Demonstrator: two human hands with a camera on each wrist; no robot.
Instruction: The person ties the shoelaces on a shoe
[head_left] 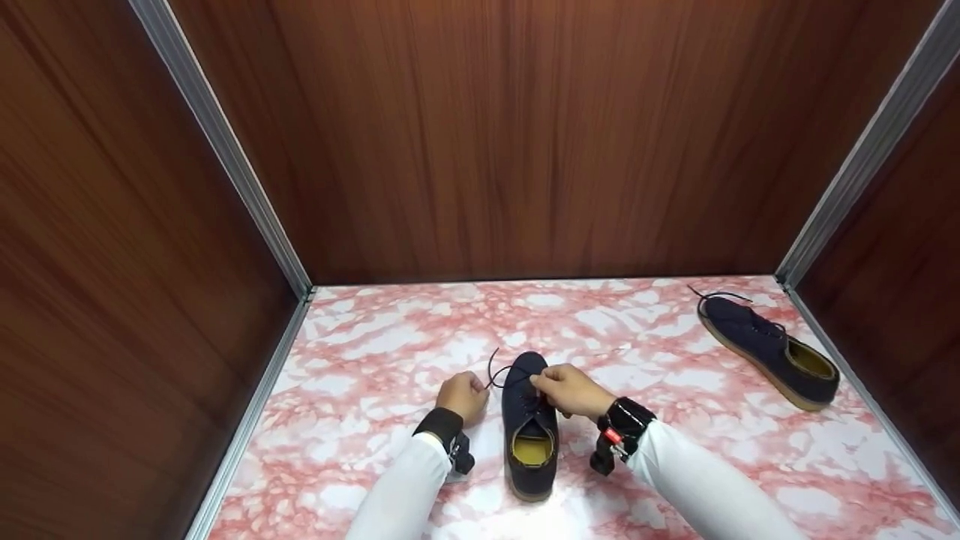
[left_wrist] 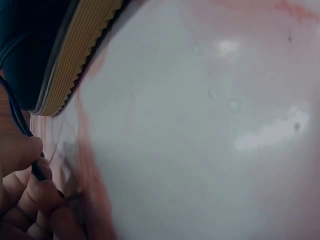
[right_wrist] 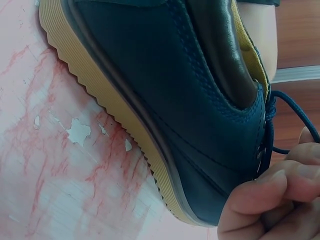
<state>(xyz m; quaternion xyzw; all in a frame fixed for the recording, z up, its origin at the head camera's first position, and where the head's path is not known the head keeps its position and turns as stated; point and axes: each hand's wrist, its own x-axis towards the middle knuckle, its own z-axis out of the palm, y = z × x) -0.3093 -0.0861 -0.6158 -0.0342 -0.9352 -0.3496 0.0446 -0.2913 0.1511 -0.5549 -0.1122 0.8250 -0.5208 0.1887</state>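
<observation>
A dark navy shoe (head_left: 514, 412) with a yellow inside stands upright between my hands, toe pointing away. My left hand (head_left: 463, 396), at the shoe's left, pinches a dark shoelace (left_wrist: 17, 114) between thumb and fingers; the lace runs up toward the shoe. My right hand (head_left: 574, 391) is over the right side of the lacing, its fingers curled. In the right wrist view, a lace loop (right_wrist: 295, 110) runs from the knot at the eyelets to my right fingers (right_wrist: 260, 192), which pinch it. The ridged tan sole (right_wrist: 95, 82) rests on the tabletop.
A second navy shoe (head_left: 765, 345) lies at the right, its loose lace trailing past the toe. The red-and-white marbled tabletop (head_left: 360, 450) is bounded by brown wood-grain panels (head_left: 540, 142) with metal strips (head_left: 232, 150) at the corners.
</observation>
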